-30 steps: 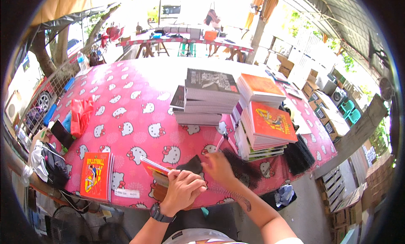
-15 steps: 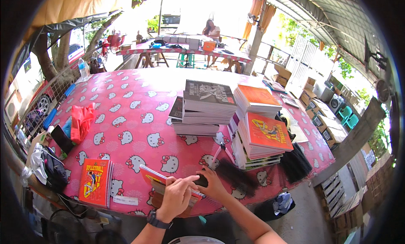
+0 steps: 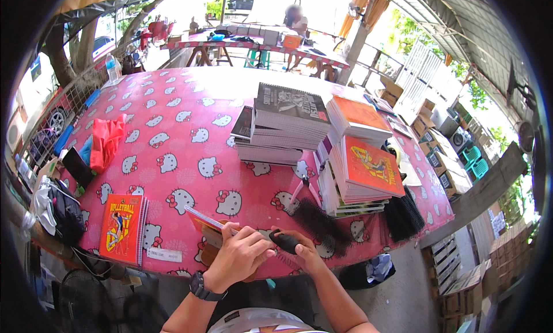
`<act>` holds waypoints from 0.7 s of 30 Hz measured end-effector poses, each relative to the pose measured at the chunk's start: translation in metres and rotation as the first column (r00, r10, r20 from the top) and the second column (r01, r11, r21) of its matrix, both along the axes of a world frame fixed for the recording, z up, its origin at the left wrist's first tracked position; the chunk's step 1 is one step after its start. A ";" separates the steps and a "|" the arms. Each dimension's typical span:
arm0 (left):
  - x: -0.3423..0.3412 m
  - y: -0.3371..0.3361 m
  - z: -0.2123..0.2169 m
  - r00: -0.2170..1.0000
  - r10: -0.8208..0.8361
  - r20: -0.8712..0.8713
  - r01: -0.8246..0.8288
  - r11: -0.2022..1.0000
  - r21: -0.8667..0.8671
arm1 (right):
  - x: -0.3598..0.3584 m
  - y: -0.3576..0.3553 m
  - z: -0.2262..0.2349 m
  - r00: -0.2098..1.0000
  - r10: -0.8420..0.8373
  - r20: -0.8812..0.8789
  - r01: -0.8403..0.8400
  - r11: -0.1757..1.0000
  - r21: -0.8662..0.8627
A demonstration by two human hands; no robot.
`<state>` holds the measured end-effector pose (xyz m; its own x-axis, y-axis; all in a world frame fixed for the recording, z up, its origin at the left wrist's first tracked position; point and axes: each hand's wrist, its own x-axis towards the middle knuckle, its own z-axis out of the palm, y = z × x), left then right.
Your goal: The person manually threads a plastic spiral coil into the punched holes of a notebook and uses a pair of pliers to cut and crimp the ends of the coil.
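Near the table's front edge, my left hand (image 3: pixel 242 251), with a dark watch at its wrist, is curled over a spiral notebook (image 3: pixel 203 221) with an orange cover. The notebook is tilted up and partly hidden behind that hand. My right hand (image 3: pixel 310 256) grips a small black rounded object (image 3: pixel 284 240) just beside the left fingers; its kind cannot be made out. Pink-handled pliers (image 3: pixel 302 186) lie beyond my right hand, next to a bundle of black plastic binding coils (image 3: pixel 320 223). Another orange spiral notebook (image 3: pixel 122 229) lies flat at the left.
Stacks of dark notebooks (image 3: pixel 288 111) and orange notebooks (image 3: pixel 373 167) stand on the pink patterned table (image 3: pixel 190 137). More black coils (image 3: pixel 404 215) lie at right. A red bag (image 3: pixel 108 142) rests at left. A person (image 3: pixel 296 22) sits at a far table.
My view has shifted a little. The black object in my right hand has moved away from the left fingertips, and my left fingers have curled from pointing to bent over the notebook.
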<state>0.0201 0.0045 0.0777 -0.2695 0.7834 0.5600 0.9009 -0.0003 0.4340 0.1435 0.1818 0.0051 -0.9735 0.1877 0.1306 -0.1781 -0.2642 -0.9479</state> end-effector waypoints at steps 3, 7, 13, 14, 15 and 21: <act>0.001 0.001 0.001 0.999 0.035 0.018 -0.036 0.996 0.083 | 0.003 0.000 0.002 0.999 0.044 0.003 -0.044 0.995 -0.089; -0.003 -0.001 -0.003 1.000 0.003 -0.006 -0.004 0.995 -0.100 | 0.011 0.002 -0.013 0.986 0.148 -0.071 -0.163 0.923 -0.347; -0.003 0.001 -0.003 0.997 0.071 0.007 -0.071 0.997 -0.028 | 0.014 -0.003 -0.044 0.983 -0.017 -0.181 -0.069 0.886 -0.459; -0.003 -0.001 0.000 0.992 0.125 0.000 -0.124 0.987 0.101 | 0.010 -0.003 -0.039 0.996 -0.024 -0.084 -0.011 0.920 -0.392; -0.004 -0.005 -0.001 0.990 0.138 0.010 -0.138 0.986 0.089 | 0.004 -0.001 -0.027 0.999 -0.038 0.001 0.037 0.950 -0.309; -0.007 -0.006 -0.015 0.988 0.145 0.051 -0.149 0.984 0.099 | -0.005 -0.004 0.077 0.981 0.167 -0.098 -0.122 0.927 0.354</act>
